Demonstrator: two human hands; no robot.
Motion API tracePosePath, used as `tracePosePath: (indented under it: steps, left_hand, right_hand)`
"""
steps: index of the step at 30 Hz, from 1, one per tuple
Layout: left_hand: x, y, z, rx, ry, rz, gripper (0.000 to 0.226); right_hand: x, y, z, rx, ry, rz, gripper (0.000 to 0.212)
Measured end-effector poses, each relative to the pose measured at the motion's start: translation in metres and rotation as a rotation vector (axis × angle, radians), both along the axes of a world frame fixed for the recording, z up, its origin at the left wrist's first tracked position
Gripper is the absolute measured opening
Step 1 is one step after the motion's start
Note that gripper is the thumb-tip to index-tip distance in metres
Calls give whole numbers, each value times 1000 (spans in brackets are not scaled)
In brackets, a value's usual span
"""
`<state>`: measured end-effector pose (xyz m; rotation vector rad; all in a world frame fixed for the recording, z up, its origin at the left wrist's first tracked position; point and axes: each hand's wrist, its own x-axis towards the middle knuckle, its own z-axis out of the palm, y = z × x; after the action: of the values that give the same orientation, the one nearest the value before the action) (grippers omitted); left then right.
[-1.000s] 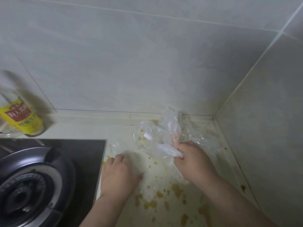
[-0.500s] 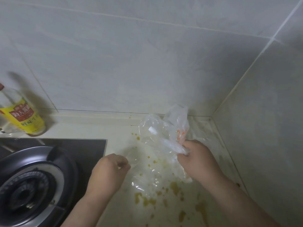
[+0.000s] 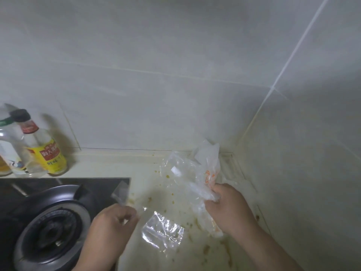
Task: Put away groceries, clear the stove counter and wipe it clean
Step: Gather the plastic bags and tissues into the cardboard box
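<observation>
My right hand (image 3: 227,209) grips a bunch of crumpled clear plastic bags (image 3: 192,170) with orange print, held up over the counter's back right corner. My left hand (image 3: 113,225) pinches a smaller clear plastic piece (image 3: 163,230) that hangs just above the counter, one corner sticking up near the stove edge. The pale counter (image 3: 148,169) beneath is spattered with yellow-brown stains (image 3: 206,249).
A black gas stove (image 3: 46,225) with a round burner fills the lower left. Behind it stand a yellow-labelled bottle (image 3: 46,149) and a clear bottle (image 3: 10,151) against the tiled wall. Walls close the counter at the back and right.
My left hand has lifted off the counter and pulled back toward the stove with a plastic piece. My right hand has raised the bag bunch slightly. The camera has tilted, showing more bottles.
</observation>
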<state>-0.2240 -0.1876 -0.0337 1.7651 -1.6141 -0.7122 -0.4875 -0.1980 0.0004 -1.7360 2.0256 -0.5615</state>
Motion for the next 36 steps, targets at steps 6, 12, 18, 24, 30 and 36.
tracePosePath:
  steps: [6,12,18,24,30,36]
  left_hand:
    - [21,30,21,-20,8,-35,39]
    - [38,75,39,-97,-15,25,24]
    - [45,147,67,-85,-26,130,18]
    - [57,231,80,15,-56,259,28]
    - [68,308,91,-76,-62,403,25]
    - [92,391,107,-98,-49,521,26]
  right_hand:
    - [16,49,12,45,-26,39,43]
    - [29,95,18,80,-29,86,48]
    - [43,144,23,64,7,217,48]
    - [50,189,42,68,-43,323,45]
    - [64,229,65,-1,-69,439,35]
    - [107,272,83,43,-125,551,24]
